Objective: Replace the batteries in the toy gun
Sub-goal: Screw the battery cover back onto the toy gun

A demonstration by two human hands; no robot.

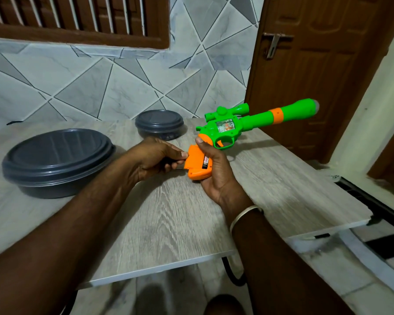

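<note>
**Two forearms reach to a toy gun (225, 127) above the counter (164, 212)**

Both forearms run up from the bottom edge toward the toy gun, the right one wearing a pale bangle (243, 215) at the wrist. The right hand (214, 173) holds the gun by its orange grip (195, 162), fingers wrapped behind it and the thumb lying up along its side. The green barrel points up and away to the right, clear of the counter. A battery (205, 163) sits in the grip's open side.

Just left of the grip, the left hand (152, 158) has its fingers curled round a dark object (168, 161), too hidden to identify, and its thumb tip touches the grip's edge.

Further left of the gun stands a large grey lidded bowl (55, 155), and a smaller one (159, 123) stands just behind the left hand. A brown door (316, 53) rises behind the barrel.
</note>
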